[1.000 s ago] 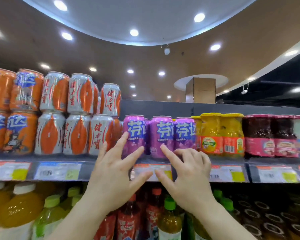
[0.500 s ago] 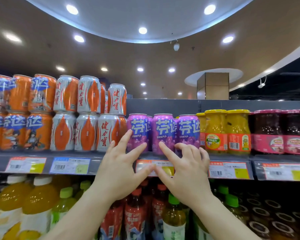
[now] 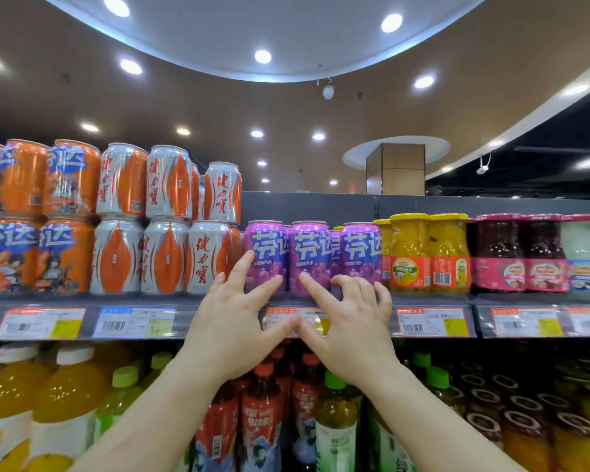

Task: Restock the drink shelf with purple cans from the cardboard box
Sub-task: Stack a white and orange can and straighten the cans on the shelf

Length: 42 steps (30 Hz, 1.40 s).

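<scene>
Open hands (image 3: 297,330) against purple cans (image 3: 309,258)

Three upright purple aluminium drink cans (image 3: 309,258) with white lettering stand side by side at the front edge of the dark grey shelf (image 3: 184,299), more behind.

orange-silver cans (image 3: 171,219) stacked two high | yellow jars (image 3: 430,253) | dark red jars (image 3: 518,253) | juice bottles (image 3: 65,403) below

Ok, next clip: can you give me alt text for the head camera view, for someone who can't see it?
Two bare hands reach up to a row of purple cans on a store shelf, the left hand fingering the leftmost can and the right hand the cans beside it, neither gripping one. Silver-and-orange cans are stacked to the left, yellow jars stand to the right, and bottled drinks fill the shelf below.
</scene>
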Motion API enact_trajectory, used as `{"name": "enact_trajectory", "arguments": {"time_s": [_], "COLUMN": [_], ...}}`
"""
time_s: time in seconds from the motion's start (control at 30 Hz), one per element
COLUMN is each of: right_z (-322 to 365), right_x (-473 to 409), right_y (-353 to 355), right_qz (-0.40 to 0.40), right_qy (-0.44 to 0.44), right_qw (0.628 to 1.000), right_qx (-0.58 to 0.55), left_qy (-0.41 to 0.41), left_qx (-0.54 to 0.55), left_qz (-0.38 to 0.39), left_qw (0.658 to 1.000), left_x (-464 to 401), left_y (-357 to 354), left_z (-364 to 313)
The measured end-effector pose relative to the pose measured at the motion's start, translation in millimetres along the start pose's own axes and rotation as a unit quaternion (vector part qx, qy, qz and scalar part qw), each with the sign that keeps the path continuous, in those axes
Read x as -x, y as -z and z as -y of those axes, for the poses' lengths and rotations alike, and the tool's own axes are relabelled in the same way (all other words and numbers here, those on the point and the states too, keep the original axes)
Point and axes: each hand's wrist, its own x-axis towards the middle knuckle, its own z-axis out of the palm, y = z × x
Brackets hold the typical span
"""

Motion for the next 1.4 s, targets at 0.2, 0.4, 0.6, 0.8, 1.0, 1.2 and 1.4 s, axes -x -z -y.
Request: {"name": "enact_trajectory", "arguments": {"time_s": [0.2, 0.4, 0.6, 0.8, 1.0, 1.2, 1.4], "right_z": [1, -5, -41, -56, -58, -65, -65], "right_x": [0, 2, -1, -13, -9, -27, -26], "right_y": [1, 5, 16, 17, 12, 20, 16], "right_qz": [-0.007, -0.037, -0.119, -0.074, -0.081, -0.071, -0.090], "right_qy": [0.000, 0.001, -0.055, -0.033, -0.021, -0.028, -0.015], "right_qw": [1.000, 0.999, 0.990, 0.996, 0.995, 0.996, 0.993], "right_qx": [0.000, -0.038, -0.058, -0.039, -0.047, -0.053, -0.079], "left_qy": [0.009, 0.032, 0.047, 0.048, 0.060, 0.074, 0.075], "left_qx": [-0.001, 0.005, -0.028, -0.040, -0.058, -0.060, -0.069], "left_qz": [0.019, 0.046, 0.067, 0.064, 0.045, 0.032, 0.017], "left_qw": [1.000, 0.998, 0.996, 0.996, 0.996, 0.995, 0.995], "left_x": [-4, -2, 0, -4, -4, -9, -10], "left_y": [0, 10, 15, 12, 7, -1, -5], "left_z": [3, -9, -23, -27, -27, -34, -34]}}
